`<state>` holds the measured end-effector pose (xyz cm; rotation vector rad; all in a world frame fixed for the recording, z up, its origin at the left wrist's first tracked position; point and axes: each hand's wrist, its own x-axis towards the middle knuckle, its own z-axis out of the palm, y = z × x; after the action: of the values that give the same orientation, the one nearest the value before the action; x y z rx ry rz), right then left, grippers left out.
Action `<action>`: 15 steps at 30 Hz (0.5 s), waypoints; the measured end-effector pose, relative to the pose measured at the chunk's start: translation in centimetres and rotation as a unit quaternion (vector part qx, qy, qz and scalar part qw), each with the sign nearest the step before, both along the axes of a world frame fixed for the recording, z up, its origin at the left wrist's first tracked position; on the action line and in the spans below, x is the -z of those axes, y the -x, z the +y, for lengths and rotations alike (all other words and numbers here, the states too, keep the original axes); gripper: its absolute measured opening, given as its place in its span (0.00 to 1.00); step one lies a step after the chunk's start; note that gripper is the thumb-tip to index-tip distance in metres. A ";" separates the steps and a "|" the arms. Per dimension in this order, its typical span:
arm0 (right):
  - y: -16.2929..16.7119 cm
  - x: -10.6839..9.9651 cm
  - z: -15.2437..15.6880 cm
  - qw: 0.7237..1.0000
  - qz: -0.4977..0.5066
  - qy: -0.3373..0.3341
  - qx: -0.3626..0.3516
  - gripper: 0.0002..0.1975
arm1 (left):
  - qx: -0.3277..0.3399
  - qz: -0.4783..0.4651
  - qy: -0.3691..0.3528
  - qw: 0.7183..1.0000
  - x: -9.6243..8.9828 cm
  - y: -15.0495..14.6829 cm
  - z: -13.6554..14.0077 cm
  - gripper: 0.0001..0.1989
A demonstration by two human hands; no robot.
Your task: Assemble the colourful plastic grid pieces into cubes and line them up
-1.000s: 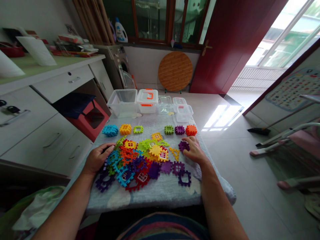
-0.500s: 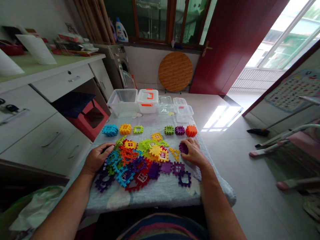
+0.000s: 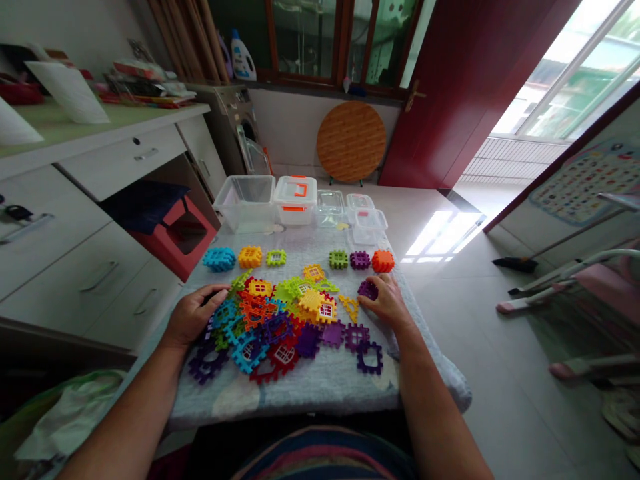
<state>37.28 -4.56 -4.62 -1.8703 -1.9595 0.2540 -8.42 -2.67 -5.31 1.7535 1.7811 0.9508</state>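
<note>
My right hand (image 3: 389,305) pinches a purple interlocking building block (image 3: 367,289) between thumb and fingers at the right side of the table; its fingers partly cover it. My left hand (image 3: 194,316) lies against the left edge of a mixed heap of notched plastic blocks (image 3: 253,312), thumb apart from the fingers, holding nothing that I can see. A yellow triangular frame (image 3: 349,308) lies just left of my right hand. Nearer me are a purple window block (image 3: 357,337) and a dark purple open square frame (image 3: 369,359).
Behind the heap stand sorted stacks: blue (image 3: 219,259), yellow (image 3: 250,257), green (image 3: 338,259), purple (image 3: 359,260) and orange (image 3: 383,261), plus a lime window block (image 3: 276,258). Clear plastic boxes (image 3: 245,207) and a lidded box with orange handle (image 3: 295,203) line the far edge.
My right hand has shifted slightly, and more of the purple block shows beside its fingers. My left hand and the heap look unchanged; the camera view has moved a little.
</note>
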 end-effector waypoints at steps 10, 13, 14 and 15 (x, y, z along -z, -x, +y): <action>-0.5 0.1 0.2 0.999 0.023 0.004 -0.026 0.27 | 0.002 -0.004 0.003 1.000 0.1 0.1 0.1 0.24; -0.5 0.1 0.2 0.999 0.029 0.000 -0.029 0.28 | 0.000 -0.006 0.006 1.000 0.1 0.1 0.1 0.24; -0.5 0.1 0.2 0.999 0.030 -0.001 -0.029 0.28 | 0.000 -0.005 0.007 1.000 0.0 0.1 0.1 0.24; -0.5 0.2 0.1 0.999 0.031 -0.001 -0.029 0.28 | 0.001 -0.005 0.009 1.000 0.0 0.1 0.1 0.24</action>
<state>37.74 -4.42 -4.78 -1.7841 -1.9746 0.3224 -8.52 -2.60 -5.34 1.7358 1.7769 0.9381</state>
